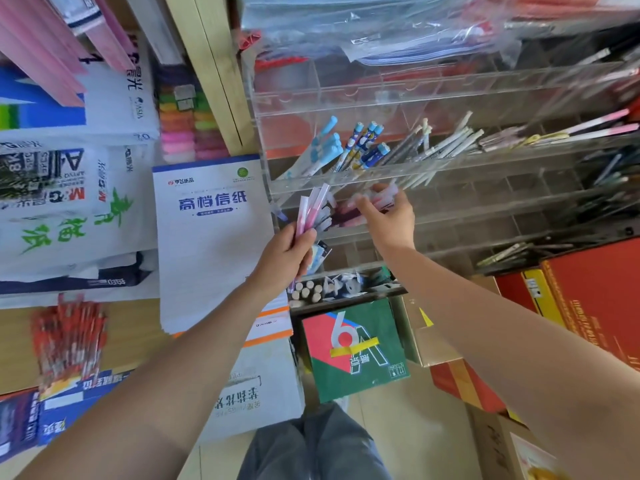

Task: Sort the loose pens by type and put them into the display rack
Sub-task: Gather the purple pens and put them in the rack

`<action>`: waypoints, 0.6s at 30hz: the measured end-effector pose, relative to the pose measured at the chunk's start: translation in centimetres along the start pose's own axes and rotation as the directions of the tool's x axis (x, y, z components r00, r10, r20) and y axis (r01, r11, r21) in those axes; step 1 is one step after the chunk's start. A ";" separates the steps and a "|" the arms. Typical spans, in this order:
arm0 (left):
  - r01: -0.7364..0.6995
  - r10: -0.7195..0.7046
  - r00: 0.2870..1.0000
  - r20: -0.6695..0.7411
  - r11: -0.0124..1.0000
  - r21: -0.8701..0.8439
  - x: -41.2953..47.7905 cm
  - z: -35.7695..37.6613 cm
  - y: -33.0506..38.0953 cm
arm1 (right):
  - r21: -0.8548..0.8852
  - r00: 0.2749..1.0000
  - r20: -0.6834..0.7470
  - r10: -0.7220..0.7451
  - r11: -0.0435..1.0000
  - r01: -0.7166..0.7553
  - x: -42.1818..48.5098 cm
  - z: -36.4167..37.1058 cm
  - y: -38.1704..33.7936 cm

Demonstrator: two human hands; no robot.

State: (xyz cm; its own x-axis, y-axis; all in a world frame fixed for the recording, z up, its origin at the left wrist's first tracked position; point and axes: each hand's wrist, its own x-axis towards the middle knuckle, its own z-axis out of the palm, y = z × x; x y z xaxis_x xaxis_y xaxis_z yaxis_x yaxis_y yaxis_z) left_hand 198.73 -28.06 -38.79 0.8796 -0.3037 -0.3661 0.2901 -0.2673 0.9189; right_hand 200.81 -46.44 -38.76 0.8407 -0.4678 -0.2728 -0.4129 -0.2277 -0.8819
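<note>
You're midway: left hand (287,252) grips pink pens (310,211) still unracked, right hand (389,216) at 3 o'clock pinches pale pens (385,195) into the part-filled acrylic display rack (346,95)

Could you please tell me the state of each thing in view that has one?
left hand: grips pink pens.
right hand: holds pale-capped pens at the rack.
display rack: partly filled.
blue-capped pens: leaning in a rack compartment.
</note>
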 end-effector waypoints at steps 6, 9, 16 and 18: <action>0.011 -0.012 0.996 0.084 1.000 0.020 -0.5 -0.1 0.7 | 0.038 0.999 0.005 -0.043 0.998 0.043 -0.5 -1.0 0.1; 0.031 -0.032 0.993 0.110 1.000 0.005 -0.8 0.0 1.1 | -0.072 0.996 0.048 -0.075 0.994 0.078 -0.8 -1.5 0.4; 0.051 -0.051 0.979 0.196 0.999 0.003 -1.4 0.7 2.3 | -0.015 0.985 -0.139 -0.101 0.995 0.099 -2.6 -2.8 -0.3; 0.054 -0.069 0.960 0.271 0.997 0.063 -1.4 1.0 2.5 | 0.129 0.997 0.041 -0.065 0.990 0.059 -3.4 -3.0 -0.6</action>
State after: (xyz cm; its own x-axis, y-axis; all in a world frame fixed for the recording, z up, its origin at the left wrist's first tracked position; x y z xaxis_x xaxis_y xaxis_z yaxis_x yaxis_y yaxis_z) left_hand 197.87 -29.28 -36.10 0.7223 -0.5212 -0.4546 0.3129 -0.3399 0.8869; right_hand 197.14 -47.32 -36.13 0.8792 -0.4171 -0.2305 -0.3138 -0.1429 -0.9387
